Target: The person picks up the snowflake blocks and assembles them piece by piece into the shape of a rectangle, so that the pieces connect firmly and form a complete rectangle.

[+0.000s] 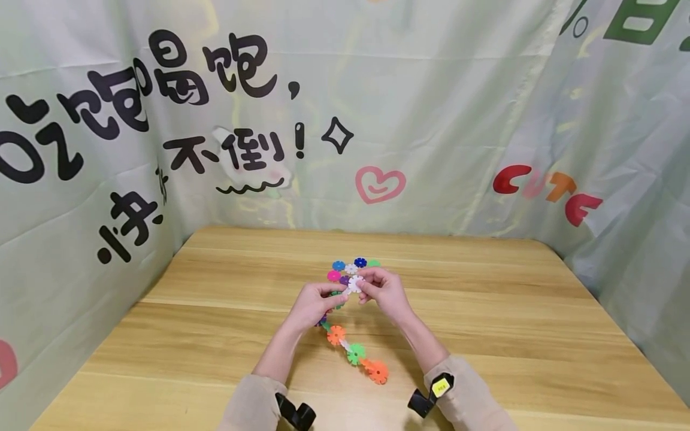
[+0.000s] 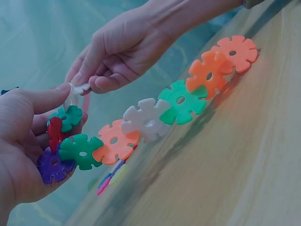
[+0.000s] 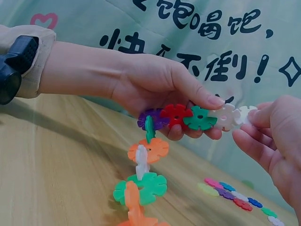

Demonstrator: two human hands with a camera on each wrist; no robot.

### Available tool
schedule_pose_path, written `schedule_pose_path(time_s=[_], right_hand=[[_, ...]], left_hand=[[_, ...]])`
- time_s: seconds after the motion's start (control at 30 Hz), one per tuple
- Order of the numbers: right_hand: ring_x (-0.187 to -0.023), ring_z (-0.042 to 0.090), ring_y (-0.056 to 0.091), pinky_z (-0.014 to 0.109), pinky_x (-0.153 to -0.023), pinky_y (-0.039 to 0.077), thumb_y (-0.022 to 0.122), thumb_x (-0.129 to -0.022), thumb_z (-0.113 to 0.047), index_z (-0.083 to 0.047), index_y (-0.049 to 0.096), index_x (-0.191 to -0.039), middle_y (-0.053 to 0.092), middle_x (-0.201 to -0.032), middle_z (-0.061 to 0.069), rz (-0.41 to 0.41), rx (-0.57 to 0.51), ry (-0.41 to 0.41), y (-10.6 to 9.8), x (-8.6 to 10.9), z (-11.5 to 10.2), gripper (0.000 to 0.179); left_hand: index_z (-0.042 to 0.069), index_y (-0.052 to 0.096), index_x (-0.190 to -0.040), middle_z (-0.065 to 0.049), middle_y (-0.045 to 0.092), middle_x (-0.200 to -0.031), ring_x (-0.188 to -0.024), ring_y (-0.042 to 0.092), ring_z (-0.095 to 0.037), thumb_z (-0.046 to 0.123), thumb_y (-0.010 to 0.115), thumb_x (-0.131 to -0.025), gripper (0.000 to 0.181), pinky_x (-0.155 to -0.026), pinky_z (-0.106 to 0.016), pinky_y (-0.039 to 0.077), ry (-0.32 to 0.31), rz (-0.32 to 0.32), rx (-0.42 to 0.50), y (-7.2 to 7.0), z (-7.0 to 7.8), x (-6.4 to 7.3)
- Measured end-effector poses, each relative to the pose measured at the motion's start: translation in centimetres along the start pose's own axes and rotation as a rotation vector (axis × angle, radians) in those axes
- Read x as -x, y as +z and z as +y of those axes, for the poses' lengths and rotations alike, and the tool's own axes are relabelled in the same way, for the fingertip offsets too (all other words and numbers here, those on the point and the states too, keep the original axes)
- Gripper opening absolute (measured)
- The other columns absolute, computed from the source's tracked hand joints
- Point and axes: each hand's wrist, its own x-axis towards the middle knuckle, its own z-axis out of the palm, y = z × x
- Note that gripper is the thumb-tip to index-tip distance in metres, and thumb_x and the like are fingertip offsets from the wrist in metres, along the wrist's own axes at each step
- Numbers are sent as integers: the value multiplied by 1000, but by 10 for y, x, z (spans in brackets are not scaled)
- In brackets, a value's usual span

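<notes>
Light wood-grain table; loose flower-shaped discs, mixed colours, lying clustered on it.

The head view looks forward and down over the table from farthest back! Left-wrist view, close and tilted, faces past the left hand at frame left; right-wrist, also close, past the right hand at frame right; both share the flower-disc chain.

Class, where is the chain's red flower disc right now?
In the right wrist view, the red flower disc sits just right of centre by the left hand, linked between a purple flower disc and a green flower disc.
</notes>
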Motion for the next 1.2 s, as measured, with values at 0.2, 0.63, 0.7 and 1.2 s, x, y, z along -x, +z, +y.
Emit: schedule_pose_path(time_s=[0.2,0.63,0.7,1.2], right_hand=[[-57,10,57,24,-55,53,54,-87,12,18,54,-106,54,-69,5,2,-5,3,0,-1,1,20],[-58,11,57,27,-57,54,55,-87,9,15,56,-108,56,-71,8,-12,56,12,1,0,1,22],[-59,12,58,29,-59,55,55,-88,8,15,57,-110,58,-73,11,-24,78,12,1,0,0,23],[-67,16,57,48,-67,53,62,-86,3,9,61,-100,62,-79,10,62,160,91,8,-1,2,16]], left_hand=[[-5,67,-106,1,48,-61,-53,41,-11,7,67,-85,25,-48,-19,35,-3,-2,-9,1,2,0],[-8,64,-109,-3,54,-67,-60,45,-13,6,65,-86,27,-55,-21,40,-16,-20,3,-1,13,5],[-7,64,-110,-8,62,-80,-70,52,-13,8,65,-86,28,-62,-22,45,-6,-22,12,0,5,2],[1,50,-130,-23,60,-114,-96,62,-29,8,66,-86,48,-80,-34,52,38,-13,59,4,-2,-2]])
